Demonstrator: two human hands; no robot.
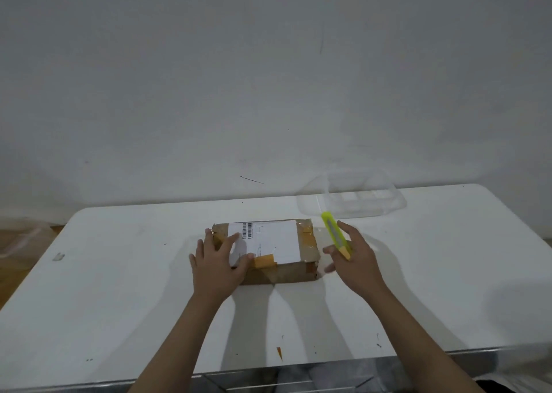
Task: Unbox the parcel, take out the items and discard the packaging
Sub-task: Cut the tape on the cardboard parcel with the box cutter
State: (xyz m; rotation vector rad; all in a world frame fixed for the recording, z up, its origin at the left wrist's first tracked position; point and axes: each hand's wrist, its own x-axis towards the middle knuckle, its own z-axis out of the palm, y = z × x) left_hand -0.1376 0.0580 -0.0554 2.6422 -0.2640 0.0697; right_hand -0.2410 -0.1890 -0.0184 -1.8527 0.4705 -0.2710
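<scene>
A flat brown cardboard parcel (307, 243) with a white shipping label and tan tape lies in the middle of the white table (119, 288). My left hand (216, 261) rests flat on the parcel's left end, fingers spread over the label's corner. My right hand (355, 261) hovers just right of the parcel, fingers spread. A yellow-green utility knife (334, 234) lies across those fingers, pointing away from me; its blade is not visible.
A clear plastic container (352, 197) stands at the back right of the table, against the white wall. A crumpled plastic bag (21, 240) lies on the floor at far left. A small orange scrap (279, 352) sits near the table's front edge.
</scene>
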